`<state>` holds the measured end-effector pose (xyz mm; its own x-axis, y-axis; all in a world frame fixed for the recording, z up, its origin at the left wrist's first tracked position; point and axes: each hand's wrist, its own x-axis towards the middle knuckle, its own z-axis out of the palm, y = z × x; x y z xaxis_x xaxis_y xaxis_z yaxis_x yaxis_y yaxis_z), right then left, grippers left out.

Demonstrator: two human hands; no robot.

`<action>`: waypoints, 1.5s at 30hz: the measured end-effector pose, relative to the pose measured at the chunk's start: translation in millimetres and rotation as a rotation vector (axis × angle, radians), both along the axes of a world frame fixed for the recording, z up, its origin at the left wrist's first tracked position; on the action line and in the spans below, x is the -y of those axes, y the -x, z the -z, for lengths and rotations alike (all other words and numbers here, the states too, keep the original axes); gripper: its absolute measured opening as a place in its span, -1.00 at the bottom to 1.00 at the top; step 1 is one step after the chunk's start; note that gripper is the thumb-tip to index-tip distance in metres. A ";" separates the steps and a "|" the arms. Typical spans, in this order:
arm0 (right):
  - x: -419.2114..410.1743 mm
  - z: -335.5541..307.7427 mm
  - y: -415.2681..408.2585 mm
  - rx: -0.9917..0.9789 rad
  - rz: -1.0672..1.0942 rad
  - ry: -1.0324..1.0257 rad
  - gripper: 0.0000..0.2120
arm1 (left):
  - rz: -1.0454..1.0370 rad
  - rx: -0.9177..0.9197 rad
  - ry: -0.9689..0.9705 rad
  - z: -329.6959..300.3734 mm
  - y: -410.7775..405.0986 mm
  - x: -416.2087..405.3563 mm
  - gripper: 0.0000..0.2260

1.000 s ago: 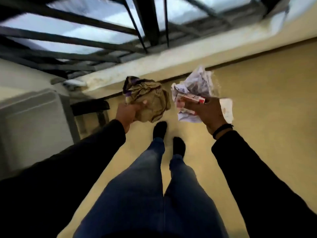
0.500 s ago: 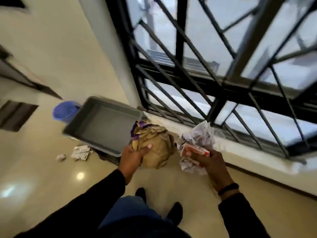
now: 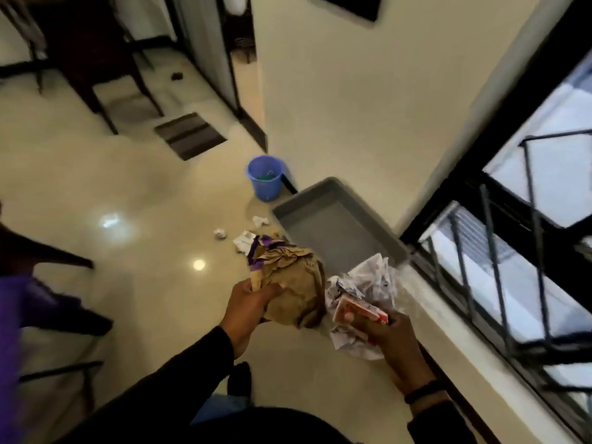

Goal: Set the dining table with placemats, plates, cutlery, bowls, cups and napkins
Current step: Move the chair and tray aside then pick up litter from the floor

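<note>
My left hand (image 3: 248, 302) grips a crumpled brown paper bag (image 3: 294, 283) with a purple strip at its top. My right hand (image 3: 389, 336) holds a wad of crumpled white paper (image 3: 368, 283) together with a small red and white carton (image 3: 358, 314). Both hands are held out in front of me, side by side, above the floor. No placemats, plates, cutlery, bowls or cups are in view.
A grey tray (image 3: 333, 222) lies ahead by the wall, with a blue bucket (image 3: 265, 177) behind it. Scraps of crumpled paper (image 3: 243, 240) lie on the glossy floor. A barred window (image 3: 512, 251) and ledge run along the right. Dark chairs stand at left and far left.
The view has swung left, away from the window, toward the room. The tray and bucket now sit ahead. Both hands keep their loads.
</note>
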<state>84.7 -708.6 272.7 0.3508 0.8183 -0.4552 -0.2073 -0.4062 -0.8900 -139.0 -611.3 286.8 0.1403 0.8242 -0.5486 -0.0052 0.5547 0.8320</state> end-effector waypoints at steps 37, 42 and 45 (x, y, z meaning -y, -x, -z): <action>-623.7 49.3 176.6 0.223 -0.237 0.076 -0.58 | -0.158 -0.138 0.027 22.4 225.5 -572.0 -0.79; -703.4 71.6 194.7 0.320 -0.155 0.159 -0.35 | 0.028 -0.190 0.053 57.9 217.5 -679.2 -0.81; -749.4 85.1 206.7 0.383 -0.111 0.234 -0.48 | 0.194 -0.197 0.059 86.6 208.8 -752.6 -0.81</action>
<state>-122.1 40.8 187.6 0.4459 0.7511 -0.4869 0.1745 -0.6065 -0.7757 -347.8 141.3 200.2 0.1782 0.7581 -0.6273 0.2644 0.5772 0.7726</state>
